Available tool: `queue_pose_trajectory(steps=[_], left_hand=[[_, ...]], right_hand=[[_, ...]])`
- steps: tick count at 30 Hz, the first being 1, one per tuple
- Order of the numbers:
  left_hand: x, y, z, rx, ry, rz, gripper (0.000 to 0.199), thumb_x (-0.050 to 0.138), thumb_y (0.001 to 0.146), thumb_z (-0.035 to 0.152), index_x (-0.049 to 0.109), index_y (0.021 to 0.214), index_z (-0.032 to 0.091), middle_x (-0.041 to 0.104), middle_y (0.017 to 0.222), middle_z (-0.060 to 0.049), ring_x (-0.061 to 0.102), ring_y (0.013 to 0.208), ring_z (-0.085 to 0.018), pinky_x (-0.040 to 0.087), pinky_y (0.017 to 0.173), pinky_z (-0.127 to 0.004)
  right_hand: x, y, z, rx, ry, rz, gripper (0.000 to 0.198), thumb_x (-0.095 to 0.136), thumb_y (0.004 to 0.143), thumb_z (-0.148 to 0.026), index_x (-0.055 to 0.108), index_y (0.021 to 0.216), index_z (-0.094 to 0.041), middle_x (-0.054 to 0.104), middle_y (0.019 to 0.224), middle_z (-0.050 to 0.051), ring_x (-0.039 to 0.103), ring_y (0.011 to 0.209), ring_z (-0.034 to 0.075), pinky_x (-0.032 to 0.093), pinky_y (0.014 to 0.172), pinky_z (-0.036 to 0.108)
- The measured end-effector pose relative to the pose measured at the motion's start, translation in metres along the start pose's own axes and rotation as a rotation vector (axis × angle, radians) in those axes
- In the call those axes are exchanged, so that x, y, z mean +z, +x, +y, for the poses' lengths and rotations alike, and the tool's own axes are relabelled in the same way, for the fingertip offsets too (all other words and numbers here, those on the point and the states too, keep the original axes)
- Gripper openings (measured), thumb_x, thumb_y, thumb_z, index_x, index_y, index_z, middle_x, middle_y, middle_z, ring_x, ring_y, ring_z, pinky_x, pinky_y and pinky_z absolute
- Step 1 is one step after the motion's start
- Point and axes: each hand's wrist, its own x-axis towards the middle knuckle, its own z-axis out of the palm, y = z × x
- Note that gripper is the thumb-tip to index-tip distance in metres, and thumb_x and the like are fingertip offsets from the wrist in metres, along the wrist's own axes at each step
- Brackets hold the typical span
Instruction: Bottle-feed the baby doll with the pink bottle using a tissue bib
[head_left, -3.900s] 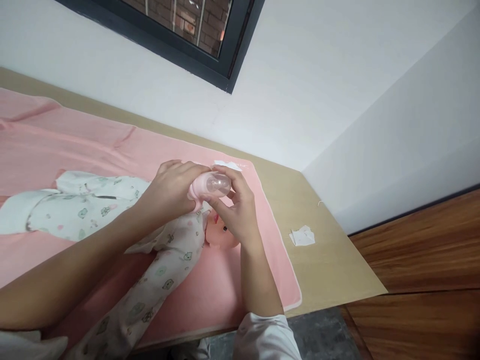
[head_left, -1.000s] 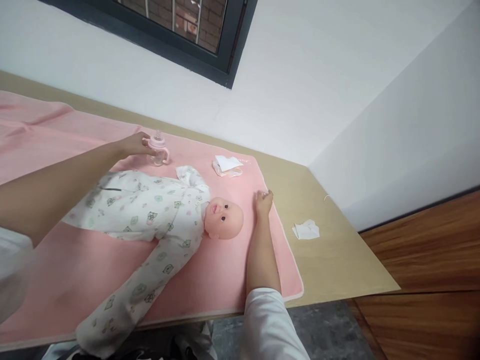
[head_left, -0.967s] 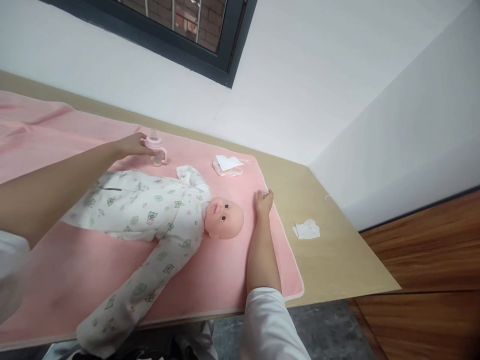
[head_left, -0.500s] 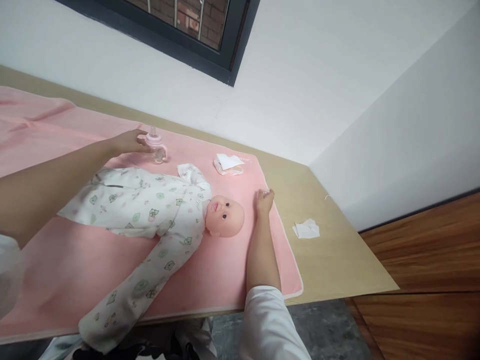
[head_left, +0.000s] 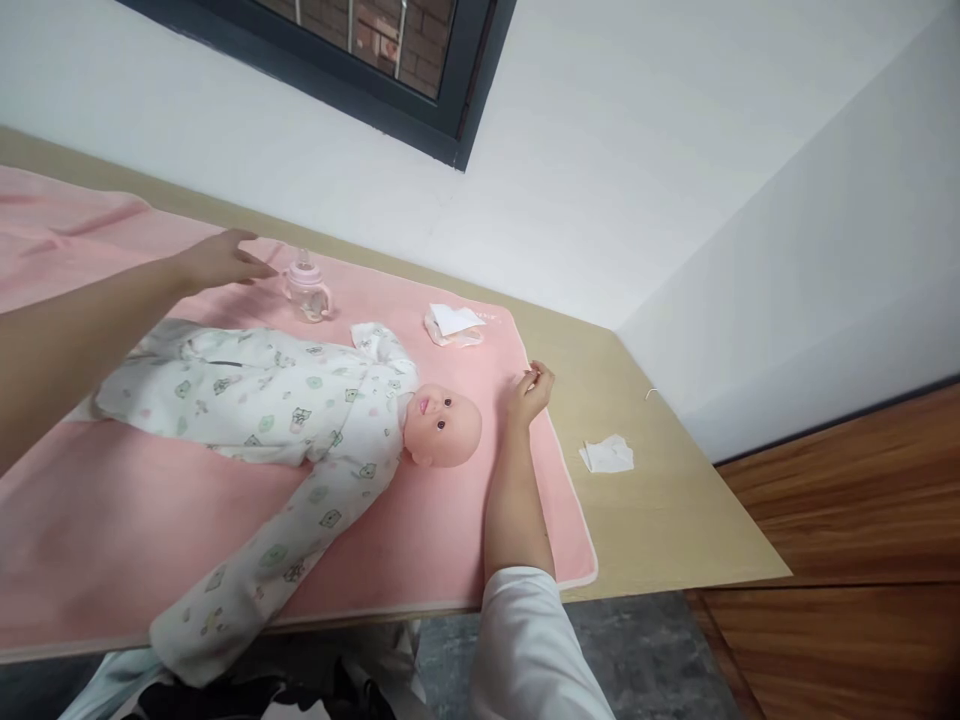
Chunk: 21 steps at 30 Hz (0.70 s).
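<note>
While left hand (head_left: 223,260) hangs with fingers spread, empty, just beside clear baby bottle with pink collar and handles (head_left: 306,292), right hand (head_left: 531,392) sits well apart, loosely curled. Bottle upright on pink cloth blanket (head_left: 427,540), long axis vertical, right of left hand, the nearer one. Cannot tell whether right fingers hold anything; left forearm partly hides legs of bald doll in white printed suit (head_left: 262,395).

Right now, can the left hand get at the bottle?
Likely yes: the left hand is open just beside the bottle, fingers pointing toward it, with nothing visible between them.
</note>
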Motion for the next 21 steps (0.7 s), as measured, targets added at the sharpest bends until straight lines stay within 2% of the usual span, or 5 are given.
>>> queue_pose_trajectory(steps=[5, 12, 14, 16, 21], left_hand=[[-0.018, -0.008, 0.022, -0.001, -0.036, 0.16, 0.044, 0.044, 0.095, 0.023, 0.045, 0.138, 0.011, 0.067, 0.121, -0.003, 0.06, 0.105, -0.011, 0.047, 0.094, -0.028], [-0.025, -0.051, 0.118, 0.393, -0.201, 0.23, 0.041, 0.042, 0.093, 0.033, 0.062, 0.119, 0.009, 0.07, 0.108, -0.003, 0.06, 0.09, -0.01, 0.047, 0.089, -0.024], [-0.015, -0.062, 0.145, 0.525, -0.211, 0.019, 0.042, 0.047, 0.091, 0.039, 0.066, 0.109, 0.007, 0.071, 0.1, -0.003, 0.061, 0.093, -0.013, 0.044, 0.089, -0.027], [0.002, -0.073, 0.168, 0.726, -0.184, -0.395, 0.043, 0.045, 0.092, 0.04, 0.065, 0.112, 0.009, 0.071, 0.104, -0.004, 0.063, 0.098, -0.017, 0.043, 0.088, -0.027], [0.055, -0.097, 0.21, 0.96, -0.017, -0.866, 0.037, 0.054, 0.087, 0.034, 0.069, 0.118, 0.019, 0.073, 0.104, -0.005, 0.064, 0.089, -0.019, 0.042, 0.076, -0.024]], right_hand=[[0.014, -0.009, -0.01, -0.062, 0.051, -0.206, 0.03, 0.034, 0.087, -0.021, 0.063, 0.094, -0.019, 0.067, 0.098, 0.008, 0.064, 0.086, 0.017, 0.051, 0.085, 0.033], [0.027, -0.021, -0.025, -0.1, 0.076, -0.469, 0.029, 0.036, 0.085, -0.021, 0.065, 0.089, -0.021, 0.069, 0.098, 0.006, 0.063, 0.091, 0.018, 0.049, 0.087, 0.031], [0.027, -0.022, -0.028, -0.08, 0.055, -0.525, 0.03, 0.036, 0.085, -0.021, 0.065, 0.09, -0.021, 0.07, 0.099, 0.006, 0.064, 0.092, 0.018, 0.049, 0.088, 0.03], [0.026, -0.022, -0.029, -0.047, 0.03, -0.563, 0.03, 0.036, 0.085, -0.022, 0.065, 0.09, -0.021, 0.07, 0.1, 0.007, 0.064, 0.094, 0.018, 0.049, 0.089, 0.03], [0.022, -0.018, -0.021, 0.064, 0.024, -0.562, 0.031, 0.035, 0.085, -0.024, 0.066, 0.091, -0.02, 0.071, 0.099, 0.007, 0.065, 0.095, 0.019, 0.05, 0.089, 0.031]])
